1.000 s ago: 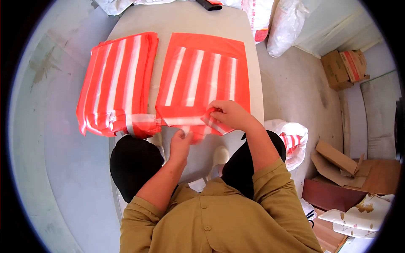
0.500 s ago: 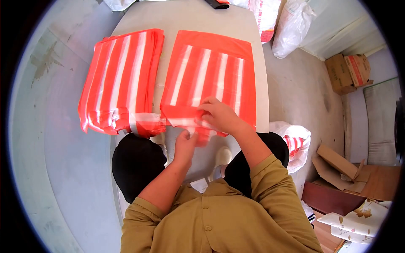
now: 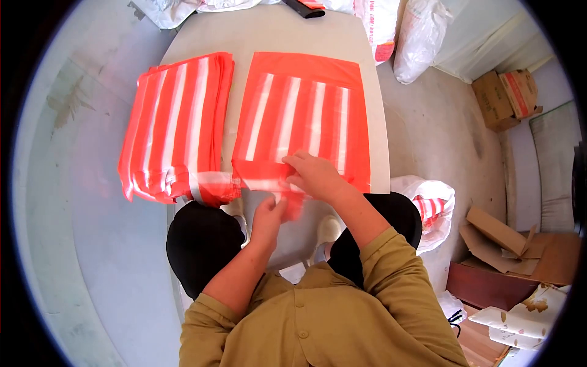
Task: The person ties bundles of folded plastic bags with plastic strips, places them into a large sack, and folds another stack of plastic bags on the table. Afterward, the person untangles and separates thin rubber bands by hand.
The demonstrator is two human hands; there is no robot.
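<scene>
A red-and-white striped plastic bag [image 3: 299, 116] lies flat on the pale table, its lower end hanging over the near edge. My left hand [image 3: 268, 215] pinches the hanging end of this bag just below the edge. Higher up and to the right, my right hand [image 3: 313, 175] has its fingers curled at the bag's bottom part; what sits between its fingertips is blurred. Left of the bag rests a thick folded stack of the same striped bags [image 3: 174, 125], with a gathered corner at its near right.
The table [image 3: 244, 30] bears a dark object [image 3: 304, 7] at its far edge. White sacks [image 3: 422, 40] stand behind it. To the right are a white sack with striped bags inside [image 3: 431, 211], an open carton [image 3: 498, 241] and cardboard boxes [image 3: 504, 101].
My right hand has moved left along the bag's lower end, closer to my left hand. The folded flap it held at the right is no longer raised. The view has shifted slightly.
</scene>
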